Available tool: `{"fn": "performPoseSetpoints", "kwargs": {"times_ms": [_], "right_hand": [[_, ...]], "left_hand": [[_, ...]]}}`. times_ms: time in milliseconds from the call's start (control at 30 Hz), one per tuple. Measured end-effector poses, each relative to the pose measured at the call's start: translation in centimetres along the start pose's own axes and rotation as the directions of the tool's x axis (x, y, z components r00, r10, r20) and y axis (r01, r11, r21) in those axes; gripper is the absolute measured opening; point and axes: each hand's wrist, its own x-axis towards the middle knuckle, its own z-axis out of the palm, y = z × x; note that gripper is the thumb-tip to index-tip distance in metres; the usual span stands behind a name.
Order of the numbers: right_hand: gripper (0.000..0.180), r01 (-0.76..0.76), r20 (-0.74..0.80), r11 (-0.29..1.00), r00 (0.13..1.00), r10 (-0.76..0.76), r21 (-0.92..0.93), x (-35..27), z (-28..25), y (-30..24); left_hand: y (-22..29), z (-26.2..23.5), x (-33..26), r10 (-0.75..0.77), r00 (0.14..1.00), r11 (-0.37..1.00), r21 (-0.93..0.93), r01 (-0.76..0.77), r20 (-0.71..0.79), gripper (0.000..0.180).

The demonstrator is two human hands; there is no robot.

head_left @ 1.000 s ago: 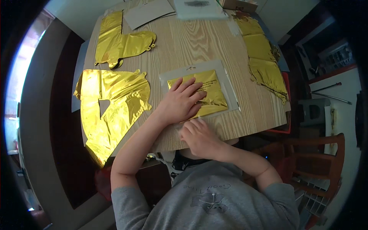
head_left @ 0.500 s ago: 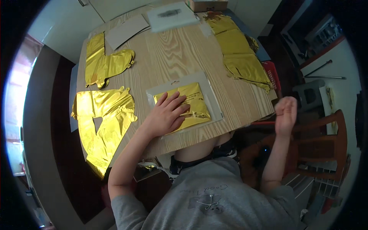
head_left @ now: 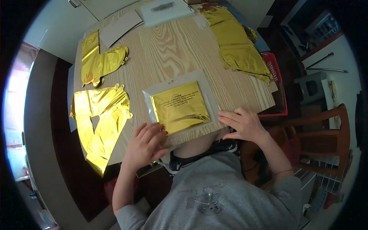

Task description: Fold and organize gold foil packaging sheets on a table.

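Observation:
A clear plastic packet (head_left: 206, 86) lies flat near the table's front edge, with a folded gold foil balloon (head_left: 180, 109) inside it. Small dark print and a hanging slot show on its upper part. My left hand (head_left: 145, 145) is at the packet's lower left corner, its fingers loosely curved and apart, with the fingertips over the corner. At the packet's lower right corner, my right hand (head_left: 245, 124) has its fingers stretched out and its thumb spread. Its fingertips reach the packet's right edge; whether they touch it is hard to tell.
Flattened gold foil balloons lie at the left, one at the back (head_left: 100, 61) and one nearer (head_left: 101, 122); more gold foil (head_left: 237, 44) spreads at the right. Grey card sheets (head_left: 119, 28) and a white pack (head_left: 166, 13) sit at the back. A wooden chair (head_left: 341, 142) stands right.
My left hand has slid off the packet's middle toward its lower left corner, uncovering the print. My right hand has come in from the right, opening from a closed shape.

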Motion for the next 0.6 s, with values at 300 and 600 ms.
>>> {"fn": "performPoseSetpoints", "kwargs": {"times_ms": [300,600], "right_hand": [[0.044,0.022,-0.149,0.999,0.989,-0.026,-0.027,0.2,1.7,-0.2],[0.029,-0.038,-0.298,0.995,0.955,0.008,-0.095,0.1,2.9,-1.4]], "left_hand": [[1.2,4.0,-2.7,-0.031,0.984,0.967,0.243,0.073,-0.175,0.044],[1.7,5.3,-2.4,-0.066,0.913,0.982,0.135,0.13,-0.402,0.024]]}}
